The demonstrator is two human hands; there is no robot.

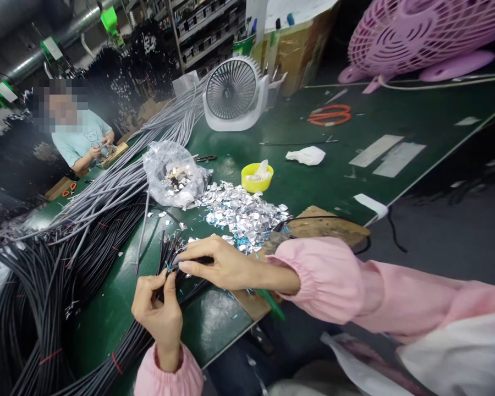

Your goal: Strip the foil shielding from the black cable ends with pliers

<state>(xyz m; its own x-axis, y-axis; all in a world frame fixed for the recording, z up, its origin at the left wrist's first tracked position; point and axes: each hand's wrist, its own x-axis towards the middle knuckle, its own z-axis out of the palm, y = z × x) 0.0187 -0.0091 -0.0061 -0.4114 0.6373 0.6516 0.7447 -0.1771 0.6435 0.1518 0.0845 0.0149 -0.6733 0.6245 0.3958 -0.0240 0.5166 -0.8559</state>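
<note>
Low over the near part of the bench, my left hand (159, 311) is closed, thumb and fingers pinched at the stripped end of a cable, where thin blue and pale wires (168, 267) show. My right hand (220, 264) meets it from the right, its fingers closed around a small dark and grey thing whose kind is hidden by the fingers. The two hands' fingertips nearly touch. Beneath and beside them lie black cables (126, 344) tied with red bands. A heap of silver foil scraps (239, 212) with blue bits lies just beyond my right hand.
Grey cables (119, 170) stretch along the left. Past the foil are a plastic bag of scraps (177, 179), a yellow dish (251, 179), a white fan (233, 91), orange-handled scissors (329, 115) and a pink fan (416, 36). A co-worker (82, 140) sits at the far left.
</note>
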